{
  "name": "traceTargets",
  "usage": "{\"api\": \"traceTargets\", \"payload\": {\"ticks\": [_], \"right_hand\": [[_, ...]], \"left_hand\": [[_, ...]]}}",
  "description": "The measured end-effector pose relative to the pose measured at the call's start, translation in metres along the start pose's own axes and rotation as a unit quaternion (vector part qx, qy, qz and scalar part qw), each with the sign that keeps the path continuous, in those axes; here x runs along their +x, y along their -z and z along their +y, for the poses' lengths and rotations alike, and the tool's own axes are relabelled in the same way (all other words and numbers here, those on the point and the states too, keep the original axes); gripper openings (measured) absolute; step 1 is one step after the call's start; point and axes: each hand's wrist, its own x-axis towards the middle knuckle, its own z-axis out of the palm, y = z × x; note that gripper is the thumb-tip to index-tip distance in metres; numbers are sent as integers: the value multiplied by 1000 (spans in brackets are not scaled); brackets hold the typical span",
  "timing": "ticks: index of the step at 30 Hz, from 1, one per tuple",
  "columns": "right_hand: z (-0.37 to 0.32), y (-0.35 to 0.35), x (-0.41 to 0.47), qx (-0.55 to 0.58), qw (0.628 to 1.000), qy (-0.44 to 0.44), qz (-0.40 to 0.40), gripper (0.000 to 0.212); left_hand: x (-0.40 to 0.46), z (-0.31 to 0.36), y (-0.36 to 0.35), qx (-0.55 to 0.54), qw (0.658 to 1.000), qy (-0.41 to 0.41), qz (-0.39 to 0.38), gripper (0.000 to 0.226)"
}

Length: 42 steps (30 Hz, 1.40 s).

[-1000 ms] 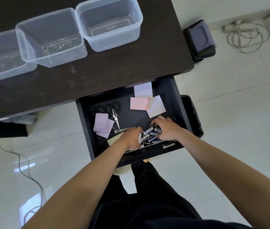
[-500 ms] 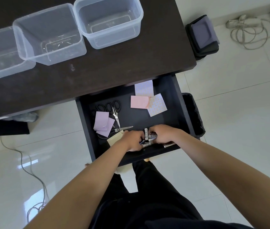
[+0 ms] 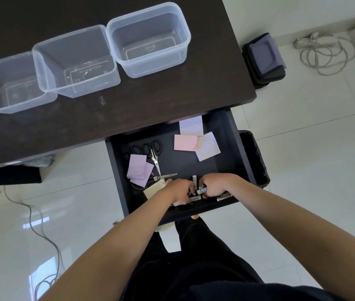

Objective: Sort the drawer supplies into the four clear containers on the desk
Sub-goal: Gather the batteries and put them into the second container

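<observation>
The open dark drawer [image 3: 233, 135] holds scissors [image 3: 155, 157], purple note pads [image 3: 138, 169], a pink pad [image 3: 185, 142], patterned papers [image 3: 208, 146] and a pile of batteries [image 3: 196, 190] near its front. My left hand [image 3: 179, 191] and my right hand [image 3: 217, 184] curl round the batteries from both sides, gathering them between the palms. A beige pad [image 3: 156, 187] lies partly under my left wrist. Three clear containers [image 3: 148, 38] [image 3: 74, 61] [image 3: 9, 83] stand empty on the dark desk [image 3: 150, 98]; a fourth is cut off at the left edge.
A metal clip [image 3: 224, 196] lies by the drawer's front right corner. A black bin [image 3: 257, 161] stands right of the drawer. On the white tile floor are a dark stacked object [image 3: 263, 57], a coiled cable [image 3: 322, 53] and a cord [image 3: 35, 224] at left.
Both hands have closed in toward each other, bunching the spread batteries into a tight pile between them. The camera has tilted slightly, showing more desk.
</observation>
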Motion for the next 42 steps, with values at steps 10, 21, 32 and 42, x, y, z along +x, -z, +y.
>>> {"api": "traceTargets", "payload": {"ticks": [10, 21, 32, 42], "right_hand": [[2, 5, -3, 45, 999, -4, -4, 26], [8, 22, -18, 142, 987, -13, 70, 55], [-46, 84, -57, 157, 963, 113, 187, 23], [-174, 147, -82, 135, 936, 195, 261, 12]], "left_hand": [[-10, 3, 7, -26, 999, 25, -35, 26], [-29, 2, 18, -131, 990, 34, 28, 22], [-76, -29, 85, -172, 969, 30, 177, 18], [-166, -112, 171, -128, 954, 13, 271, 13]]}}
